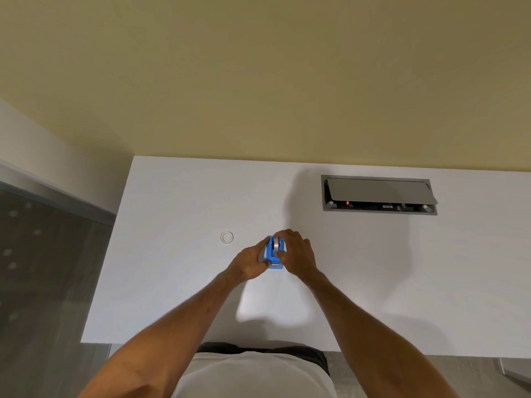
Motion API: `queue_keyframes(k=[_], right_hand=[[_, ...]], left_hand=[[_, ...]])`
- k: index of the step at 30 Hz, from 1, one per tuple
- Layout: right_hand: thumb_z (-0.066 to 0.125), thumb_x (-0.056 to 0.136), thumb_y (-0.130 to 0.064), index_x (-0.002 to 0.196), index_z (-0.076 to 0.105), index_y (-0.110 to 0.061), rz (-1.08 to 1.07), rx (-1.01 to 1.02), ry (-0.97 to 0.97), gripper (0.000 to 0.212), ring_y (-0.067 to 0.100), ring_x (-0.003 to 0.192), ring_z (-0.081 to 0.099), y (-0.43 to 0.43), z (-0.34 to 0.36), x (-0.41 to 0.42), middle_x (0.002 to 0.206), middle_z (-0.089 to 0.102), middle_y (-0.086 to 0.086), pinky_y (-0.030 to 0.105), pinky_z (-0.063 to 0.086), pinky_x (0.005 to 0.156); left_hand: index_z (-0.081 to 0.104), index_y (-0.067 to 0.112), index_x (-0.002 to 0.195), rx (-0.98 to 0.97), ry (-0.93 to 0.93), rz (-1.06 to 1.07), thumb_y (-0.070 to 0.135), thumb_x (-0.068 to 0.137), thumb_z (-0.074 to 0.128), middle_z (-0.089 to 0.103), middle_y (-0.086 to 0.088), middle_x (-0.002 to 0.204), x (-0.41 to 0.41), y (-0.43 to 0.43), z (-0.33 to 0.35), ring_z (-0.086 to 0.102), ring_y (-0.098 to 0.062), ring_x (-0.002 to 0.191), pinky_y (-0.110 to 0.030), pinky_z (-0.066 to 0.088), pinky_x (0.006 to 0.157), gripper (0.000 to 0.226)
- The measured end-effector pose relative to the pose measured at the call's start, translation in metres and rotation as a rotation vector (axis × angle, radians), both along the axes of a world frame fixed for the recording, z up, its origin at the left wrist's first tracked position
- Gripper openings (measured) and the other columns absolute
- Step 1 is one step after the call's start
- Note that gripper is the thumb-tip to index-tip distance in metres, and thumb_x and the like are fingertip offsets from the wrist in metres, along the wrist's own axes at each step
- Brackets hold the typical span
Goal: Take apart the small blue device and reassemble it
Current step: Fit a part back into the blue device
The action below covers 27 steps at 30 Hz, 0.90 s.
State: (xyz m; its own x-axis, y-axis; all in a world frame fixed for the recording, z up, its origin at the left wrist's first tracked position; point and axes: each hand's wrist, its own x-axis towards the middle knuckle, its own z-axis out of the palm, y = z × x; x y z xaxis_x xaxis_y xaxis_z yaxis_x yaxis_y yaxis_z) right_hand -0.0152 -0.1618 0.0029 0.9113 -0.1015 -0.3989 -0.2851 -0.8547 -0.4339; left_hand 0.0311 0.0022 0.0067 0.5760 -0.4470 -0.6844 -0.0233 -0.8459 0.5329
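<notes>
The small blue device (272,255) sits between both hands above the middle of the white table (178,282). It has a blue body and a grey round part on top. My left hand (250,261) grips its left side, fingers curled around it. My right hand (296,252) covers its right side, with fingertips on the grey round part. A clear ring (227,237) lies flat on the table, just left of the hands and apart from them. The underside of the device is hidden.
A grey cable box (379,195) with its lid tilted open is set into the table at the back right. The table's left edge drops to a dark floor (43,268). A yellow wall (258,81) stands behind the table.
</notes>
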Motion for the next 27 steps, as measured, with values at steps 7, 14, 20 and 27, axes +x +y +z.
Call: queue_keyframes(k=[7, 14, 20, 27], right_hand=[[0.061, 0.102, -0.026, 0.141, 0.053, -0.021, -0.018, 0.019, -0.001, 0.04, 0.015, 0.125, 0.058, 0.0002, -0.0005, 0.0013, 0.138, 0.061, -0.004, 0.032, 0.045, 0.108], [0.063, 0.101, -0.029, 0.144, 0.056, -0.025, -0.046, 0.038, -0.023, 0.043, 0.013, 0.135, 0.052, -0.0044, -0.0003, -0.002, 0.15, 0.052, -0.006, 0.031, 0.04, 0.113], [0.063, 0.102, -0.03, 0.144, 0.056, -0.026, -0.065, 0.069, -0.023, 0.043, 0.013, 0.138, 0.05, -0.0051, -0.0017, -0.004, 0.153, 0.048, -0.005, 0.031, 0.039, 0.115], [0.067, 0.1, -0.031, 0.142, 0.059, -0.022, -0.095, 0.106, -0.004, 0.044, 0.015, 0.137, 0.052, -0.0061, -0.0038, -0.0043, 0.151, 0.05, -0.003, 0.033, 0.04, 0.114]], left_hand=[[0.017, 0.034, 0.171, 0.008, -0.015, -0.008, 0.029, 0.108, 0.058, 0.066, -0.015, 0.145, 0.0027, 0.0024, -0.0033, 0.068, -0.032, 0.126, -0.043, 0.054, 0.114, 0.076], [0.018, 0.035, 0.17, -0.011, 0.006, -0.004, 0.031, 0.109, 0.057, 0.063, -0.013, 0.151, 0.0034, 0.0035, -0.003, 0.064, -0.033, 0.133, -0.042, 0.051, 0.118, 0.073], [0.017, 0.035, 0.17, -0.011, 0.013, 0.003, 0.031, 0.109, 0.057, 0.062, -0.013, 0.151, 0.002, 0.0026, -0.0034, 0.064, -0.033, 0.134, -0.042, 0.051, 0.118, 0.074], [0.018, 0.034, 0.17, -0.029, 0.009, 0.023, 0.028, 0.108, 0.059, 0.065, -0.015, 0.146, -0.0001, 0.0029, -0.0036, 0.065, -0.033, 0.13, -0.043, 0.052, 0.116, 0.075]])
